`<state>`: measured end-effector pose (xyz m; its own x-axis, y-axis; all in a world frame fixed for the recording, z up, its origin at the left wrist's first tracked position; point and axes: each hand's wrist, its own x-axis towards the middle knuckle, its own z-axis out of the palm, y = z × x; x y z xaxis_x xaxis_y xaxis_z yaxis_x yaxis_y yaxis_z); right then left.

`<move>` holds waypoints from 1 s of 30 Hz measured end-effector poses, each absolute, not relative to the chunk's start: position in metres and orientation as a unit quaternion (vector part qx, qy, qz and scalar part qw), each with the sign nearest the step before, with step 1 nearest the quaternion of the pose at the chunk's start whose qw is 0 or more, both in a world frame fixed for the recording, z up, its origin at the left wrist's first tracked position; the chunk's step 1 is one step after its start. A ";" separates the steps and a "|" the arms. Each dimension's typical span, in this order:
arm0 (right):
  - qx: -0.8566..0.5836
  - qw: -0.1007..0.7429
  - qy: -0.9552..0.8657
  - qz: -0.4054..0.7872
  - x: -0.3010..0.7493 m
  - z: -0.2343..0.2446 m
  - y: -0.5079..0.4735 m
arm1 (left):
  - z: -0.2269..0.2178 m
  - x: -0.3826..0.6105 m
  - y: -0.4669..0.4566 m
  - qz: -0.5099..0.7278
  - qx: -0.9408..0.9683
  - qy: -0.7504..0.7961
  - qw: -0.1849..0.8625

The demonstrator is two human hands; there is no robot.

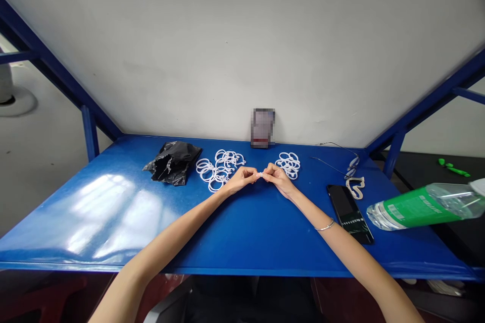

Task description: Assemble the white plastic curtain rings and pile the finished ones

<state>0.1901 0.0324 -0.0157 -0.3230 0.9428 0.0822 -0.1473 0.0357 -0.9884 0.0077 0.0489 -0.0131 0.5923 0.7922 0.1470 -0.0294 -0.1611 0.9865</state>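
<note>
Pinching a small white piece (260, 174) between both hands (243, 177) (278, 177)

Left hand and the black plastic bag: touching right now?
Apart. The head view shows white rings and blue tabletop between the left hand and the black plastic bag.
</note>
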 end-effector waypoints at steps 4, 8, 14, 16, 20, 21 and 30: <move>-0.360 0.457 -0.557 0.593 0.190 -0.015 0.032 | -0.013 0.008 0.049 0.354 0.677 0.284 0.580; -0.370 0.456 -0.559 0.585 0.189 -0.014 0.032 | -0.013 0.008 0.048 0.353 0.680 0.286 0.576; -0.363 0.461 -0.559 0.586 0.190 -0.016 0.032 | -0.012 0.008 0.047 0.356 0.671 0.295 0.580; -0.363 0.459 -0.559 0.587 0.190 -0.017 0.032 | -0.013 0.009 0.048 0.361 0.662 0.298 0.585; -0.367 0.463 -0.559 0.582 0.188 -0.016 0.031 | -0.015 0.010 0.048 0.384 0.634 0.293 0.604; -0.366 0.465 -0.560 0.581 0.187 -0.015 0.031 | -0.015 0.011 0.048 0.390 0.627 0.291 0.608; -0.358 0.460 -0.590 0.558 0.183 -0.015 0.028 | -0.017 0.013 0.048 0.435 0.611 0.315 0.581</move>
